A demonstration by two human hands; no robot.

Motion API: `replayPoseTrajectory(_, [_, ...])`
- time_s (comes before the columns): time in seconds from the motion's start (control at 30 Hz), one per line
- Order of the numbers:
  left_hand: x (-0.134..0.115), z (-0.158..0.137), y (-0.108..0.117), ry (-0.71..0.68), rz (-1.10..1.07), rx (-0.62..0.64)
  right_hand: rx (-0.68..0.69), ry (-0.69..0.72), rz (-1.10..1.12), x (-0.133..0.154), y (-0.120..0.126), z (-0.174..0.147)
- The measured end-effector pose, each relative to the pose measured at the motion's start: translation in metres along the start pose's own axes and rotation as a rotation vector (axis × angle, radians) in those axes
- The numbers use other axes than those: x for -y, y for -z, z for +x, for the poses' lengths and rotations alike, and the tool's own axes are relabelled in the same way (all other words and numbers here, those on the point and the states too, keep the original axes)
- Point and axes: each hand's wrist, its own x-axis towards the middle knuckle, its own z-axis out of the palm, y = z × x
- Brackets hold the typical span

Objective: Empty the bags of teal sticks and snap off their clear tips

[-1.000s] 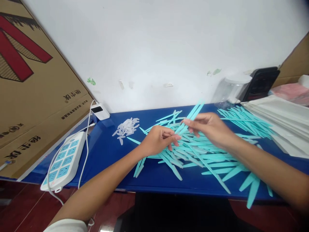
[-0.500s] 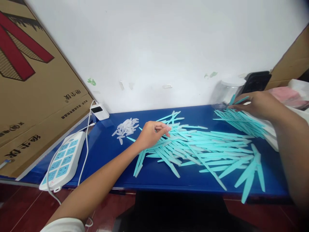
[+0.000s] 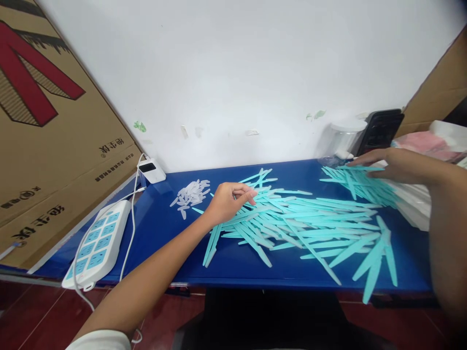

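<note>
Slim, flat teal sticks [image 3: 321, 218] with paler ends, similar in shape to eyebrow razors, lie in a loose heap on the blue table. My left hand [image 3: 230, 200] rests at the heap's left end, its fingers curled and pinched to the thumb; whether anything is between them is hidden. On the right, my right hand [image 3: 396, 165] is over a neater bundle of teal sticks [image 3: 368, 185], its fingers stretched out above one stick lying across the top. Small clear plastic pieces [image 3: 191, 194] form a little pile to the left of my left hand.
A white power strip [image 3: 98, 243] with a cable lies at the left, near a small white device [image 3: 151, 170]. A large cardboard box [image 3: 65, 146] stands behind them. At the back right are a clear jar [image 3: 345, 136], a black object [image 3: 381, 129] and pink-and-white packaging [image 3: 428, 145].
My right hand has let go of the teal sticks it was holding; they now lie on the right bundle. Its fingers have straightened. My left hand has stayed in place.
</note>
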Motion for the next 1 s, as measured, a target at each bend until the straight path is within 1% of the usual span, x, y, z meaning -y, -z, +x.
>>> replayPoseTrajectory(0.1, [-0.002,0.000,0.000,-0.004,-0.002,-0.005,-0.031,-0.072,0.010,-0.003,0.005,-0.006])
replayPoseTrajectory(0.17, [-0.003,-0.001,0.000,-0.008,-0.002,-0.011,-0.084,-0.138,-0.063,0.003,0.007,-0.008])
replayPoseTrajectory(0.27, [-0.003,-0.001,0.000,-0.015,0.000,-0.014,-0.170,-0.203,-0.209,0.026,0.005,-0.008])
replayPoseTrajectory(0.3, [-0.003,-0.001,0.000,-0.019,0.001,-0.010,-0.178,-0.228,-0.250,0.037,0.003,-0.007])
replayPoseTrajectory(0.33, [-0.003,-0.001,0.000,-0.022,0.001,-0.005,-0.159,-0.252,-0.283,0.047,0.000,-0.007])
replayPoseTrajectory(0.37, [-0.003,-0.002,0.000,-0.024,0.003,-0.002,-0.110,-0.279,-0.307,0.057,-0.004,-0.006])
replayPoseTrajectory(0.47, [-0.003,-0.002,0.000,-0.017,0.015,-0.007,0.122,-0.336,-0.350,0.075,-0.013,-0.004])
replayPoseTrajectory(0.53, [-0.003,-0.001,0.000,-0.012,0.026,-0.015,0.233,-0.344,-0.354,0.074,-0.017,-0.003])
replayPoseTrajectory(0.6, [-0.003,-0.001,0.000,-0.013,0.031,-0.018,0.274,-0.343,-0.352,0.064,-0.019,-0.002])
replayPoseTrajectory(0.73, [-0.002,-0.001,-0.001,-0.011,0.027,-0.009,0.238,-0.321,-0.355,0.039,-0.019,0.003])
replayPoseTrajectory(0.8, [-0.002,-0.001,-0.001,-0.014,0.021,-0.009,0.217,-0.298,-0.359,0.032,-0.019,0.004])
replayPoseTrajectory(0.9, [-0.002,-0.001,-0.001,-0.015,0.013,-0.012,0.197,-0.270,-0.380,0.033,-0.019,0.005])
replayPoseTrajectory(1.0, [-0.003,-0.001,-0.001,-0.010,0.015,-0.007,0.167,-0.292,-0.383,0.039,-0.021,0.006])
